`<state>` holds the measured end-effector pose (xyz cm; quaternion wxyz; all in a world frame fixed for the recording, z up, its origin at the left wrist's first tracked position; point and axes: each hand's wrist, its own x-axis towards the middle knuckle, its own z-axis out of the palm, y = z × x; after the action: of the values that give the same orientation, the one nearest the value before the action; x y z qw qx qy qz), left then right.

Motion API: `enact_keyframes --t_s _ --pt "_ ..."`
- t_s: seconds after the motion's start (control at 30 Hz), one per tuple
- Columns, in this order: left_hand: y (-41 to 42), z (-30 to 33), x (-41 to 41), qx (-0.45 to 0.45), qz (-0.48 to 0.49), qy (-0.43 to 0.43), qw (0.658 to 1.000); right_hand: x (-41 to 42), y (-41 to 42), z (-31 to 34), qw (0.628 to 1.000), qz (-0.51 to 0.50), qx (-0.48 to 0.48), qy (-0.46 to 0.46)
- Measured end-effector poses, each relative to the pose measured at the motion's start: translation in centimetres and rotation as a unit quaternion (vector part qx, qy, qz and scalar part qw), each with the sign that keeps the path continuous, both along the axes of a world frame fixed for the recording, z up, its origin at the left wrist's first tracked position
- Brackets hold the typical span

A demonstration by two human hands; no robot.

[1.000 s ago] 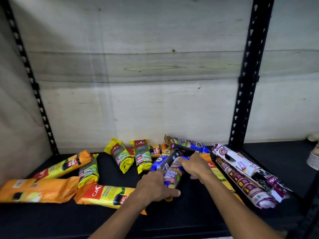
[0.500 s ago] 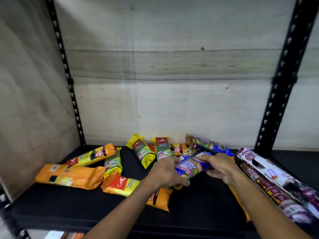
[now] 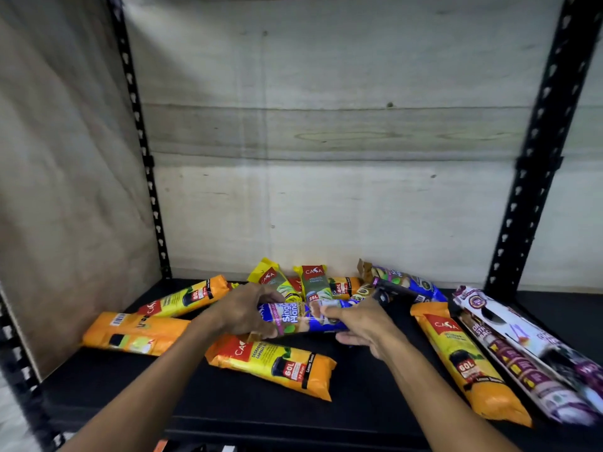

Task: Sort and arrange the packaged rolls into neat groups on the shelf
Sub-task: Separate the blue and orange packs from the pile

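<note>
Both hands hold one blue packaged roll (image 3: 298,318) crosswise, just above the black shelf (image 3: 375,396). My left hand (image 3: 243,313) grips its left end and my right hand (image 3: 360,322) its right end. Under it lies an orange roll (image 3: 274,365). Two more orange rolls (image 3: 135,334) (image 3: 186,296) rest at the left. Small yellow-green rolls (image 3: 315,283) stand at the back beside another blue roll (image 3: 404,283). At the right lie a long orange roll (image 3: 466,360) and white-purple rolls (image 3: 522,350).
Black perforated uprights (image 3: 140,141) (image 3: 535,151) frame the bay, with plywood panels behind and on the left. The front strip of the shelf between the orange rolls shows bare black board.
The blue roll was lifted from the middle pile and turned crosswise, moving leftward between both hands. The camera view shifted left, uncovering the long orange roll at the right.
</note>
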<state>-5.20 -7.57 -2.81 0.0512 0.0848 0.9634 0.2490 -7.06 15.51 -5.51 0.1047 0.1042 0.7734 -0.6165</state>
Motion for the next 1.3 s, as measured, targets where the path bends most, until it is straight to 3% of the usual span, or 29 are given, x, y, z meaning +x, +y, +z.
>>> enact_keyframes --t_s 0.43,0.6,0.77,0.93,1.17,1.3 --pt "-2.7 -1.7 -3.1 -0.104 -0.040 -0.035 0.993 0.6 -1.0 -1.2 0.986 0.049 0.156 -0.017" --pt "-0.6 -0.9 -4.1 -0.141 -0.066 -0.090 0.984 -0.9 3.3 0.6 0.989 0.016 0.149 0.006" --pt "4.2 0.8 -5.9 -0.097 -0.045 -0.031 0.994 -4.1 8.8 1.0 0.972 -0.098 0.198 0.084" --pt "10.4 1.4 -9.2 0.027 -0.024 0.002 0.999 -7.5 13.1 1.5 0.936 -0.154 0.287 0.131" --pt "17.7 0.2 -13.7 0.019 -0.012 0.094 0.995 -12.1 15.0 -0.3 0.936 -0.106 0.326 0.076" --pt "19.4 -0.6 -15.2 0.020 -0.003 0.071 0.997 -13.7 15.0 -1.1 0.929 -0.060 0.362 0.051"
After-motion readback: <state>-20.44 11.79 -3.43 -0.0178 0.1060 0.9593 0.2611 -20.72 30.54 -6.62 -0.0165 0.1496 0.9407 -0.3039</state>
